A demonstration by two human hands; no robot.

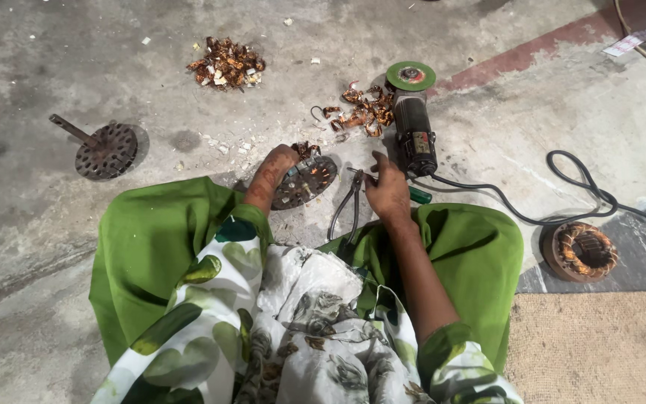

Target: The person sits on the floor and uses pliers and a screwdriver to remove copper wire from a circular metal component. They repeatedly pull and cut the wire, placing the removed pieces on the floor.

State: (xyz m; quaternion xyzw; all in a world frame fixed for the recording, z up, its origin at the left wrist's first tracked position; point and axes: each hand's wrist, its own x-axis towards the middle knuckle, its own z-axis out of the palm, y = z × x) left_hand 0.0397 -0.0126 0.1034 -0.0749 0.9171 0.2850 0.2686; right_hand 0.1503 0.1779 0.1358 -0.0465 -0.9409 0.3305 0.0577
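on rough grey concrete, seen from the head camera, a person's left hand (274,168) presses on a round, slotted metal disc (304,181) with copper wire scraps on it; its fingers are hidden, so their state cannot be told. right hand (386,191) pinches the jaws of thin steel pliers (347,206) just beside the disc, fingers curled. near it lie one green-wheeled angle grinder (413,120), two heaps of copper scraps (226,63), a second disc on a shaft (105,151), and one wound copper coil (581,251).
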